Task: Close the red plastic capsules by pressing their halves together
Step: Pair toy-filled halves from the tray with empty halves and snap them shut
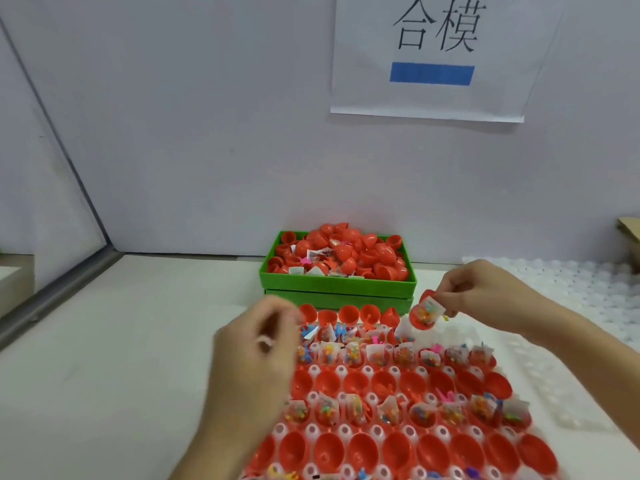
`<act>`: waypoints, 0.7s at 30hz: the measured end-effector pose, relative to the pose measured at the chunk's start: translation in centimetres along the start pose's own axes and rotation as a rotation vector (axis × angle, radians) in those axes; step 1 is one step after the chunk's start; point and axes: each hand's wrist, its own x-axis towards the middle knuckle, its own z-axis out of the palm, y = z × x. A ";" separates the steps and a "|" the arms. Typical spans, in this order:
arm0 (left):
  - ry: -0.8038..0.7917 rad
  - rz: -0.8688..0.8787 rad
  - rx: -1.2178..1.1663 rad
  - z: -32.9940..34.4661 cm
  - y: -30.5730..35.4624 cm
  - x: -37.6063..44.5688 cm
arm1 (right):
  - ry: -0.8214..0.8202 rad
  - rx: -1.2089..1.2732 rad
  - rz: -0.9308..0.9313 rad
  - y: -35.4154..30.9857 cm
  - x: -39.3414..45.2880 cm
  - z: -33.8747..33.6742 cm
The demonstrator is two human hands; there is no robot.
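A clear moulded tray (313, 370) holds rows of open red capsule halves (356, 382), some empty, some filled with small bagged toys (381, 356). My right hand (485, 296) pinches one filled red capsule half (424, 315) with its toy bag, lifted above the tray's far right corner. My left hand (263, 344) is blurred, hovers over the tray's far left edge with fingers loosely curled, and I see nothing in it.
A green box (337, 284) heaped with red capsules and toy bags stands behind the tray, against the wall. White moulded trays (571, 282) lie to the right. A paper sign (433, 57) hangs on the wall. A cardboard piece (628, 230) is at the far right.
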 end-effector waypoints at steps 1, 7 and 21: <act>-0.114 0.016 0.023 1.1 1.3 -0.2 | -0.003 0.034 -0.005 -0.8 -0.7 -0.1; -0.468 0.065 0.456 6.2 3.6 0.2 | 0.000 0.203 -0.004 -3.3 -4.1 1.8; -0.311 0.018 0.180 4.5 2.5 3.2 | -0.126 0.546 -0.322 -4.9 -4.3 1.2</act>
